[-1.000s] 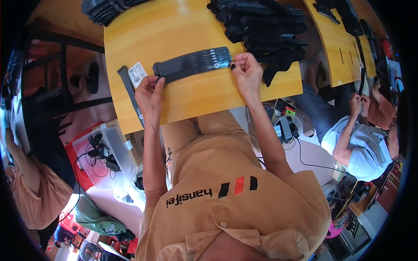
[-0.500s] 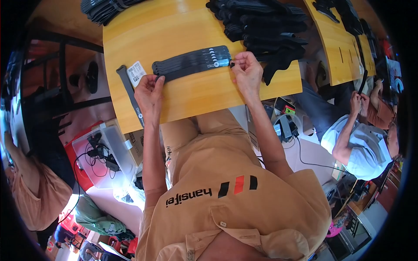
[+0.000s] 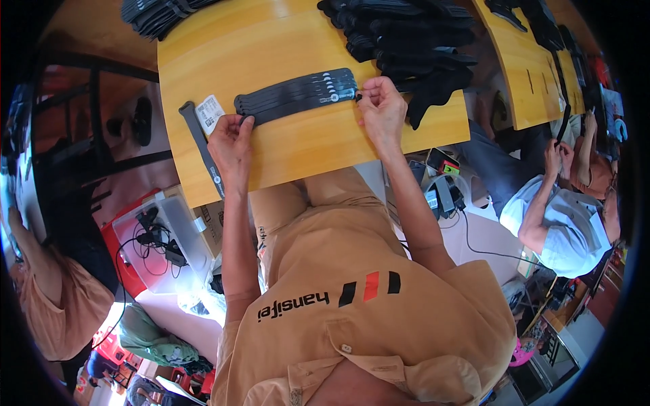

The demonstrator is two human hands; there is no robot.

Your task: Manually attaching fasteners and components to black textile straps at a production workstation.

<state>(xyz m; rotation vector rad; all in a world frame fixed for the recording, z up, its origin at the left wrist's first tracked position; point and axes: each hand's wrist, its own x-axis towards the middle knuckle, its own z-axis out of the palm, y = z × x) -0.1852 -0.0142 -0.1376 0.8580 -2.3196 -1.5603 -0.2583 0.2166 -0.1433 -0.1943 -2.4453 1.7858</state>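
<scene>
At the near left corner of the row of black straps [image 3: 284, 91], the left hand [image 3: 231, 145] has thumb and forefinger pinched together on what looks like the end of the front strap [image 3: 288, 114]. At the row's right end, the right hand [image 3: 383, 115] pinches as well, a small dark tip showing by its fingertips, which I take to be the other end of that same strap. Neither hand is loose, and neither is the nearer one: the front strap runs from one pinch to the other. Its long axis goes left to right across the person's body, slanted so that the right end lies farther from the body than the left. Directly beyond it, and parallel, the others in the row lie close together on the yellow table [image 3: 305, 154] (whether the front one is raised off its neighbours, I cannot tell from above). Just beside the left hand, toward the table's left edge, are a white label [image 3: 209, 112] and a single strap [image 3: 204, 147], the latter lying crosswise to the row. Farther out, a bundle of dark straps [image 3: 162, 15] sits at the far left corner, and a heap of black items [image 3: 406, 34] covers the far right, reaching near the right hand.
</scene>
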